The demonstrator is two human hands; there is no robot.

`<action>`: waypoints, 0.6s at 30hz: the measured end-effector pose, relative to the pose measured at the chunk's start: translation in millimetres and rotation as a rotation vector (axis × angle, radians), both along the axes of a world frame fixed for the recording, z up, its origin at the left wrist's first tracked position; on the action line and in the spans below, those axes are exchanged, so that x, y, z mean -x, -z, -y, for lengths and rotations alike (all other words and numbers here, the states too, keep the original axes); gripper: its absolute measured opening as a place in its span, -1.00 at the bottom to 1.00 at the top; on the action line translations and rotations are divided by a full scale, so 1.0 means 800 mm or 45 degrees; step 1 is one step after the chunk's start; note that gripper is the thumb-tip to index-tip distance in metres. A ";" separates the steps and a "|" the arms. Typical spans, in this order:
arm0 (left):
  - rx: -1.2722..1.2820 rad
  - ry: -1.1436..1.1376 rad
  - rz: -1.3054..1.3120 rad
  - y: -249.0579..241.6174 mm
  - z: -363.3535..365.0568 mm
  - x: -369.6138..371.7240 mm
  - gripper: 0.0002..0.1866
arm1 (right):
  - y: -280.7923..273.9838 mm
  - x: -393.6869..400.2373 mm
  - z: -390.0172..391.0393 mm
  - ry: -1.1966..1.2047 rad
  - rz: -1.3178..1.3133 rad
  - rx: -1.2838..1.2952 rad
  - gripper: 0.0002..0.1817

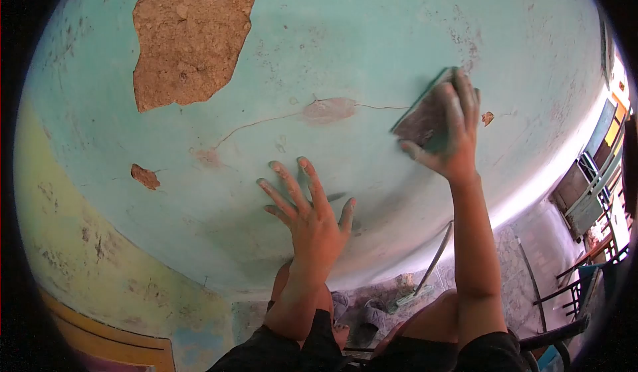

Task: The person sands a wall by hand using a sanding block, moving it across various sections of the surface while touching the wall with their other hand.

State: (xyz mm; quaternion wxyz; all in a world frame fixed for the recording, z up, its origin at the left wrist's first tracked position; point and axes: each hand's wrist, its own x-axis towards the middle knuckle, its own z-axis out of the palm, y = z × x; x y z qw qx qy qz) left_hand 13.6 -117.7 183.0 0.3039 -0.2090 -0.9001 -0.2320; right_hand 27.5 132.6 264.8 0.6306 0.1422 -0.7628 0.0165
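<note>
My right hand (458, 129) grips a flat, dusty grey-brown rectangle that looks like a piece of sandpaper (423, 121), tilted against the pale green wall (372, 172). Its fingers lie over the right edge, with the thumb below. My left hand (309, 216) is open at the wall lower down, fingers spread and dusted with pale powder. Above it, a thin crack runs across the paint through a smooth pinkish-grey patch (330, 109). The sandpaper covers part of the wall near the crack's right end.
A large area of bare brown plaster (193, 36) shows at the upper left, with a smaller chipped spot (145, 176) below. A yellow wall (86, 239) meets the green one at left. Chairs (591, 279) stand at right. A thin bent rod (435, 255) rises near my knees.
</note>
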 end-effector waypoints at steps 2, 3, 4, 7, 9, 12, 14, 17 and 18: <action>0.002 0.013 -0.001 0.000 0.000 -0.001 0.12 | 0.003 0.004 -0.004 -0.007 -0.054 0.036 0.18; -0.011 0.020 -0.002 0.000 -0.001 -0.001 0.12 | 0.009 0.005 0.003 -0.002 -0.023 -0.006 0.17; 0.003 0.000 0.000 0.001 -0.002 0.000 0.11 | 0.014 0.005 0.012 0.004 0.007 -0.048 0.17; 0.016 -0.008 -0.014 0.002 -0.004 0.001 0.11 | 0.017 0.010 0.023 -0.024 0.077 -0.293 0.14; 0.015 -0.005 -0.026 0.002 0.001 0.001 0.11 | 0.008 0.009 0.011 0.037 -0.017 -0.030 0.12; 0.003 0.022 -0.046 0.000 0.001 -0.001 0.11 | 0.024 0.015 0.020 0.004 -0.074 0.083 0.07; 0.019 -0.013 -0.014 0.002 -0.002 0.000 0.11 | 0.050 0.017 0.035 0.045 0.102 -0.112 0.00; 0.040 -0.036 0.005 0.000 -0.003 -0.001 0.12 | 0.042 0.015 0.039 0.002 0.152 -0.234 -0.01; 0.043 -0.035 0.008 0.000 0.000 -0.001 0.12 | 0.033 0.013 0.035 0.020 0.060 -0.090 0.00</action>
